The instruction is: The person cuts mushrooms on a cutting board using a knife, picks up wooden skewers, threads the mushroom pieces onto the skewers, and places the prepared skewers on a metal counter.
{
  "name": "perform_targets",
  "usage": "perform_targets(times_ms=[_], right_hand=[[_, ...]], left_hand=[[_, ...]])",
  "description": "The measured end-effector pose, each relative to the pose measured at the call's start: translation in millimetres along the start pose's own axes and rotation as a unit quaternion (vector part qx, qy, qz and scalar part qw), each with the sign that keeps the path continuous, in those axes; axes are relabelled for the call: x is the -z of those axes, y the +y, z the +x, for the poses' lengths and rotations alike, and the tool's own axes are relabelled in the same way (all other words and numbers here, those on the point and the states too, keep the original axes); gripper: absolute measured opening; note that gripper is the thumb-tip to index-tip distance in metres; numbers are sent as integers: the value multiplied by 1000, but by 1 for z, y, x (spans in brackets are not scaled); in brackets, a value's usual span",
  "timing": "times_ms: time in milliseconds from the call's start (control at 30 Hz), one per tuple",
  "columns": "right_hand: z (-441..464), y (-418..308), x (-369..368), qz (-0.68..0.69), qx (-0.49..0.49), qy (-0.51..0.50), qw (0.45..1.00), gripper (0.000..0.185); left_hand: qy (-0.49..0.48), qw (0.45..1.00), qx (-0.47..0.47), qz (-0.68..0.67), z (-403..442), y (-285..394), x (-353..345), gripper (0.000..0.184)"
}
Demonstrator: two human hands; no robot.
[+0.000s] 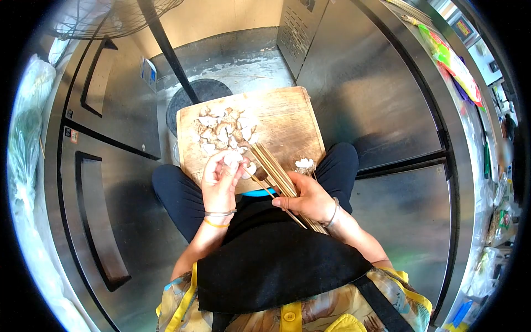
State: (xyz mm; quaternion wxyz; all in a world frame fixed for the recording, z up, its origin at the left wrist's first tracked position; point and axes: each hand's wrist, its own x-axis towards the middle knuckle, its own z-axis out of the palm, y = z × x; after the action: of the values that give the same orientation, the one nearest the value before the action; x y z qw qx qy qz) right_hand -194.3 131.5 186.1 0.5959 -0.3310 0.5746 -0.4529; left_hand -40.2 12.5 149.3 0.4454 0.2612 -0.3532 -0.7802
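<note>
My left hand [219, 181] pinches a pale piece of mushroom [233, 158] between thumb and fingers, over the near edge of a wooden cutting board [285, 110]. In my right hand [310, 198] lies a bundle of bamboo skewers [271, 166]. A single skewer [265, 188] slants apart from the bundle, under the right thumb, its far end at a small mushroom piece [251, 167] beside the left fingers. Whether that skewer pierces the piece in my left hand is hard to see. Cut mushrooms [224, 128] are heaped on the board's left half.
More white mushroom pieces [304, 164] sit by the board's near right corner, above my knee. Steel cabinets [387, 83] stand close on both sides. A dark pole [168, 52] rises behind the board from a round base [213, 88]. Plastic bags [30, 144] line the left counter.
</note>
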Motion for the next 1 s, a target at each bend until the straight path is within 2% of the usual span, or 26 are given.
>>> perform_targets(times_ms=[100,200,267,367,400,433,467,533,600,633,667,733,767,800,867,900,933,967,1000], right_hand=[[0,1,1,8,-4,0,1000,35],[1,4,2,-2,3,1,1000,35],[-1,2,1,-11,9,1,1000,37],[-3,-6,0,10,-2,2,1000,41],[-3,-6,0,4,-2,2,1000,33],[-3,-6,1,-1,-2,2,1000,26],[-2,-3,4,-1,-4,4,1000,26],[4,8,10,15,-12,11,1000,43],[7,13,15,35,-15,21,999,42],[8,19,19,32,-16,24,999,41],[9,22,23,30,-17,28,999,39],[14,29,35,64,8,44,997,35],[15,30,41,76,11,58,995,35],[14,30,49,87,14,73,993,34],[12,35,65,163,10,64,984,23],[12,39,72,198,11,73,977,22],[10,43,78,232,13,82,969,21],[9,48,84,249,17,89,964,17],[9,56,90,251,19,92,964,17]], left_hand=[[-7,996,-64,68,-3,-5,-4,27],[-16,988,-90,122,-6,-9,-4,27],[-19,989,-98,110,-8,-12,-9,27],[-3,974,-139,179,-10,-18,-12,25],[-5,974,-137,179,-10,-19,-13,25],[-16,959,-152,239,-10,-19,-13,24],[-26,939,-168,298,-10,-20,-14,22],[-22,934,-155,322,-4,-21,-12,21],[-57,895,-153,414,1,-24,-12,20],[-74,882,-131,446,2,-24,-11,28],[-74,883,-131,445,2,-26,-14,28],[-68,876,-205,432,0,-30,-25,42],[-39,871,-215,439,0,-34,-22,56],[-10,887,-215,409,1,-42,-16,54],[-15,940,-51,338,2,-59,5,47],[-77,932,52,351,6,-62,13,43],[-80,932,53,351,4,-72,15,43],[-131,914,272,271,1,-81,16,38],[-175,843,476,177,0,-90,15,35]])
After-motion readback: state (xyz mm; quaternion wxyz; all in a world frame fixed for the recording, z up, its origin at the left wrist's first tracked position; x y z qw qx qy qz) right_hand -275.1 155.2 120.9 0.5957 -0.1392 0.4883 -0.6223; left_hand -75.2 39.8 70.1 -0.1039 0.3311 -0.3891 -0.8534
